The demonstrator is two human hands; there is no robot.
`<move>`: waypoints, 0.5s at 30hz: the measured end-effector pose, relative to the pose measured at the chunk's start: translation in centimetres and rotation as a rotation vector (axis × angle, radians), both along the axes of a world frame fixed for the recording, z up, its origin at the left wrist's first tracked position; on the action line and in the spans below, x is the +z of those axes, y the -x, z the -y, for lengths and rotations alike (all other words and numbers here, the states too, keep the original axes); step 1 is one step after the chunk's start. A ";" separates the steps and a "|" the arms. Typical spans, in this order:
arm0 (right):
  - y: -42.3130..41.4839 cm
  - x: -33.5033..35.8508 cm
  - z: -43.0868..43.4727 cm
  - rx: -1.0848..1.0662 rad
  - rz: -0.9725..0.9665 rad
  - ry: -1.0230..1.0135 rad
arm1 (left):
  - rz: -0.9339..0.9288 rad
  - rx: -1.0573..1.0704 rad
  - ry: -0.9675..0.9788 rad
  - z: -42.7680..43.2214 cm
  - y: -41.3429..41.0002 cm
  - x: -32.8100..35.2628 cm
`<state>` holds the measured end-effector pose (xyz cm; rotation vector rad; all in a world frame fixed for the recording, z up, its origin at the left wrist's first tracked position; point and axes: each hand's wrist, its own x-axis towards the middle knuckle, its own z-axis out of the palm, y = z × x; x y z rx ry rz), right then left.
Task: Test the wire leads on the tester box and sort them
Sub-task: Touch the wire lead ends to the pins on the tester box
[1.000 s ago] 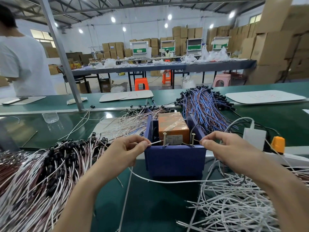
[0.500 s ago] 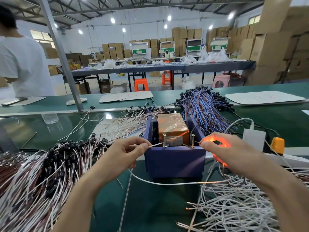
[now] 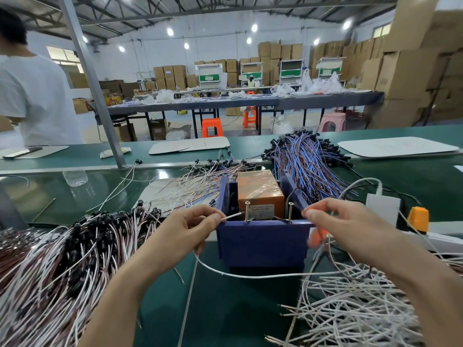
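Observation:
A blue tester box (image 3: pixel 261 242) stands on the green bench with an orange unit (image 3: pixel 259 190) inside and two upright screws (image 3: pixel 246 211) on its front rim. My left hand (image 3: pixel 186 231) pinches one end of a white wire lead (image 3: pixel 250 272) and holds its tip against the left screw. My right hand (image 3: pixel 343 224) pinches the other end just right of the right screw (image 3: pixel 290 211). An orange glow shows between its fingers. The lead sags in a loop in front of the box.
A heap of white-and-brown leads with black caps (image 3: pixel 57 266) lies at the left, loose white leads (image 3: pixel 350 304) at the right, blue leads (image 3: pixel 308 164) behind the box. A white adapter (image 3: pixel 382 209) and orange plug (image 3: pixel 418 219) sit at the right. A person in white (image 3: pixel 35 96) stands far left.
Both hands stay at the screws with the same lead. An orange glow lit up in my right hand half a second ago and still shows.

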<state>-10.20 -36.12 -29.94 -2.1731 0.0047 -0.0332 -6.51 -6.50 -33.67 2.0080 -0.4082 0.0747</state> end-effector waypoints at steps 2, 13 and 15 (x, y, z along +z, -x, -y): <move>0.2 0.3 -0.1 -0.033 0.020 -0.065 | 0.007 0.045 0.072 0.1 0.0 0.2; 4.0 4.5 4.3 -0.334 0.364 -0.291 | -0.043 0.080 0.387 0.3 0.8 3.2; 5.0 5.2 6.2 -0.384 0.412 -0.441 | -0.032 0.072 0.378 1.2 1.2 3.6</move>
